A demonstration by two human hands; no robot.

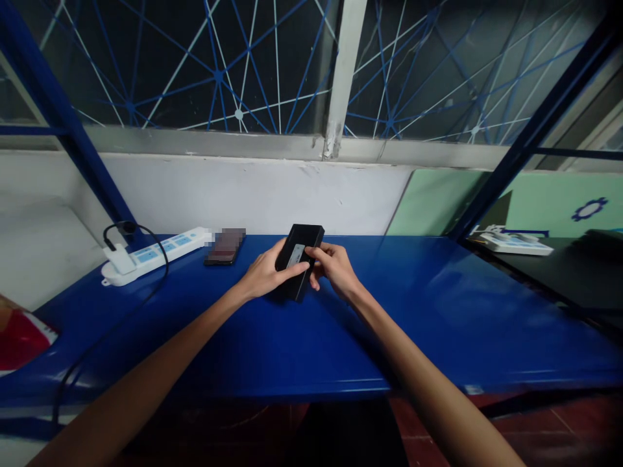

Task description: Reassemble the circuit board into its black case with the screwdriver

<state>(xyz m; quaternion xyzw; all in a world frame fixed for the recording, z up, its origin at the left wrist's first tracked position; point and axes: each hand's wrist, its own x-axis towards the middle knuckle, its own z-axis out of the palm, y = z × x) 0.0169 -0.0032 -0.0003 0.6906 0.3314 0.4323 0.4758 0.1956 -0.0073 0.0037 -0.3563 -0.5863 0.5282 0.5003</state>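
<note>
A flat black box (309, 233) with a pale grey label (296, 254) is tilted above the blue table, in front of me. My left hand (267, 271) grips it along the left side, with the thumb lying across its face below the label. From the right, my right hand (335, 267) pinches its right edge, index finger and thumb near the label. The fingers behind the box are hidden. To the left of the box lies a dark smartphone (226, 248), its screen blurred out.
On the left of the blue table (418, 311) a white power strip (170, 250) has a plug and a black cable (141, 305). A red package (22, 337) is at the far left edge. Blue metal posts flank the table; white papers or booklets (518, 243) lie on the right.
</note>
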